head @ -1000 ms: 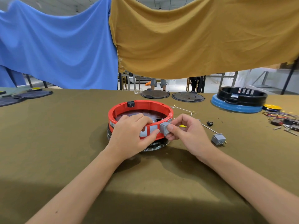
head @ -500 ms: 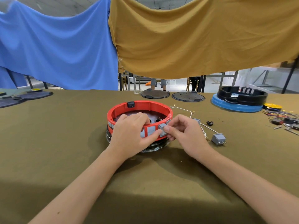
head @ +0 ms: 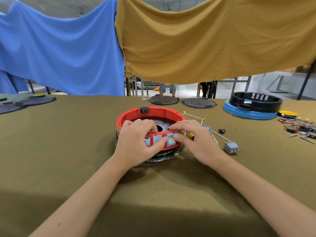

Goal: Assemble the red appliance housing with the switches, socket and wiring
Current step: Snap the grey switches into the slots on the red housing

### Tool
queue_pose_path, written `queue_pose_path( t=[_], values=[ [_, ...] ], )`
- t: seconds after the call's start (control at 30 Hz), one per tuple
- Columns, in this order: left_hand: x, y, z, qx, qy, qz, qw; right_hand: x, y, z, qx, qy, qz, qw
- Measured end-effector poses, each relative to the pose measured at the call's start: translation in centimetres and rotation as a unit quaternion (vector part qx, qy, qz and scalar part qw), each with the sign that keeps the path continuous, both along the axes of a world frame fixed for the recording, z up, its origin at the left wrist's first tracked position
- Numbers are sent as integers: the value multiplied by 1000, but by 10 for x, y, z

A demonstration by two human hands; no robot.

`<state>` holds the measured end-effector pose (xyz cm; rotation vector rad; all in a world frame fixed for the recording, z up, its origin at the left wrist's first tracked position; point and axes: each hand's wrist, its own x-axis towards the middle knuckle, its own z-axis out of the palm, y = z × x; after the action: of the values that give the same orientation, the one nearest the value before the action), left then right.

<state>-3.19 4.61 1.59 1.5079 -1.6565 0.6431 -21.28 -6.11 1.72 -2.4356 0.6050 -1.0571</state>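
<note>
Your left hand (head: pixel 136 142) hides part of the red housing (head: pixel 131 113) wall; the wire pile (head: pixel 302 127) is cut off.

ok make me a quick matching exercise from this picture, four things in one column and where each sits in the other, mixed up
Things
1. grey rocker switch
2. small black socket
3. loose grey switch with metal prongs
4. black ring housing

Places
A. on the blue round base, far right
B. on the far rim of the red round housing
C. on the table cloth, right of the right hand
D. in the near wall of the red round housing, between both thumbs

Pairs: 1-D, 2-B, 3-C, 4-A
</note>
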Motion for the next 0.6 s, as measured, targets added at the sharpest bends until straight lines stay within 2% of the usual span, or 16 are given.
queue_pose_path(
  t=[0.33, 0.6],
  values=[
    [-5, -1, 0, 11, 14, 15, 1000, 6, 1, 5, 23, -28, -18, 999],
    [-4, -2, 0, 14, 10, 17, 1000, 10, 3, 6, -32, -18, -40, 999]
  ],
)
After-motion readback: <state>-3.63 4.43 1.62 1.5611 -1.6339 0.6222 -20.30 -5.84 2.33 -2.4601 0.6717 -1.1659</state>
